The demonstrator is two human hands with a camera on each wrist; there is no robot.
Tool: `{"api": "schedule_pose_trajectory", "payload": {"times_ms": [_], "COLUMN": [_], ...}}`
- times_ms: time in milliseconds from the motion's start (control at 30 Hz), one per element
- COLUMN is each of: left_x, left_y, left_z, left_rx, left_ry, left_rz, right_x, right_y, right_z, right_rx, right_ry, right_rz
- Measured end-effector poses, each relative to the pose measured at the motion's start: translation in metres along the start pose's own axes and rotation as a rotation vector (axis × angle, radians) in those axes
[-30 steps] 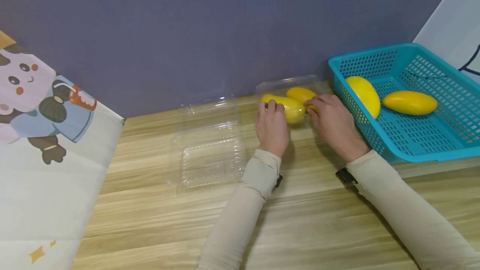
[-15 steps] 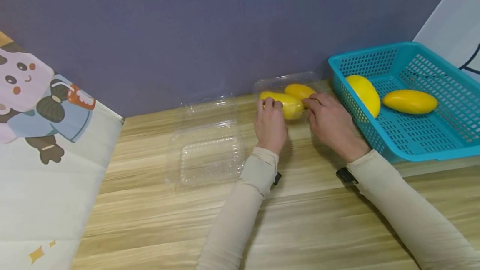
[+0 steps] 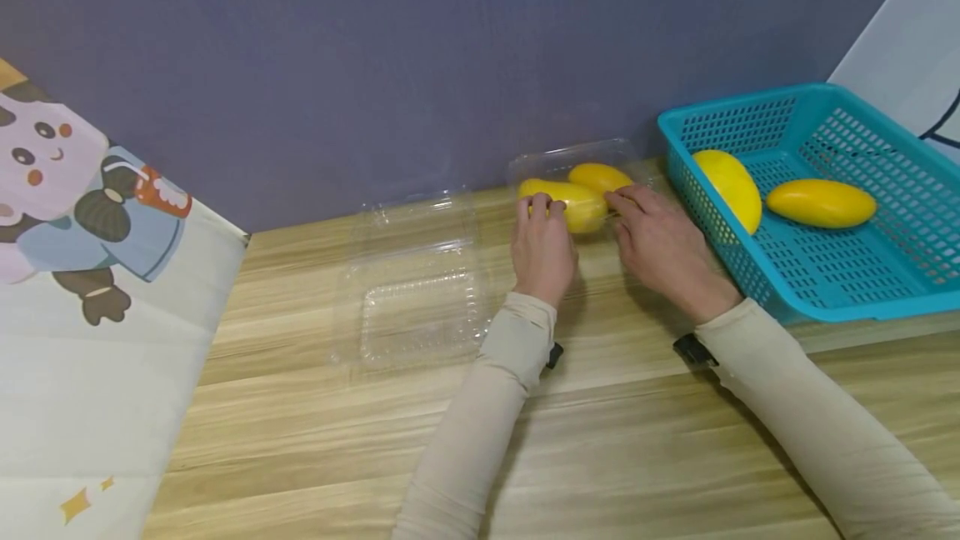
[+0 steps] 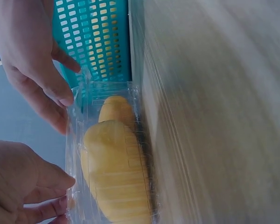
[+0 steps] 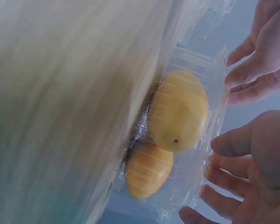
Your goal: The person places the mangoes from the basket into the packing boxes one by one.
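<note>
A clear plastic container (image 5: 191,58) stands at the back of the table in the head view. Inside are two mangoes: a larger yellow one (image 3: 573,207) in front and a smaller orange one (image 3: 600,177) behind. My left hand (image 3: 543,248) holds the near rim at the left with its fingers bent. At the right part of the same rim, my right hand (image 3: 663,244) has its thumb and fingertips on the edge. Both wrist views show the mangoes through the clear wall. Whether the lid is fully down cannot be made out.
A second clear container (image 3: 420,315) lies opened out on the wooden table (image 3: 300,457), left of my hands. A turquoise basket (image 3: 795,298) with a yellow mango (image 3: 729,190) and an orange mango (image 3: 821,203) stands close on the right. A purple-grey wall (image 3: 337,65) rises behind.
The container with the two mangoes has shifted slightly back, towards the wall, with both hands staying on its rim. The basket and the opened container have not moved.
</note>
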State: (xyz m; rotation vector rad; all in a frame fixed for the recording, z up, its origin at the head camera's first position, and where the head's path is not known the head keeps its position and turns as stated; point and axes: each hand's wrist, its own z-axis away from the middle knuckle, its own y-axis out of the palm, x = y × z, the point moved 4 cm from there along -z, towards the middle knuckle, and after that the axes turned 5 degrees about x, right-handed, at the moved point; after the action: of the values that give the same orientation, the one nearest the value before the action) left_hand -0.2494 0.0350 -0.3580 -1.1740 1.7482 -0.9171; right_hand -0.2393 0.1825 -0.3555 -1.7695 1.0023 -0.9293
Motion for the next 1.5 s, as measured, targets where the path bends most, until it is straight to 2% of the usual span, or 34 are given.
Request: {"api": "schedule_pose_trajectory", "payload": {"times_ms": [167, 567, 1500], "left_x": [0.0009, 0.0004, -0.0012], "left_y": [-0.0009, -0.0003, -0.0053], "left_z": [-0.0001, 0.0002, 0.0057], "left_rx": [0.004, 0.080, 0.055], "left_ry": [0.011, 0.014, 0.024], "left_rz": [0.011, -0.026, -0.020], "right_x": [-0.0009, -0.0007, -0.0009], "right_y": [0.0003, 0.0000, -0.0019], "right_z": [0.0006, 0.0022, 0.0031], "right_rx": [0.034, 0.058, 0.185], "right_ry": [0.012, 0.002, 0.050], "right_rz": [-0.003, 0.001, 0.006]}}
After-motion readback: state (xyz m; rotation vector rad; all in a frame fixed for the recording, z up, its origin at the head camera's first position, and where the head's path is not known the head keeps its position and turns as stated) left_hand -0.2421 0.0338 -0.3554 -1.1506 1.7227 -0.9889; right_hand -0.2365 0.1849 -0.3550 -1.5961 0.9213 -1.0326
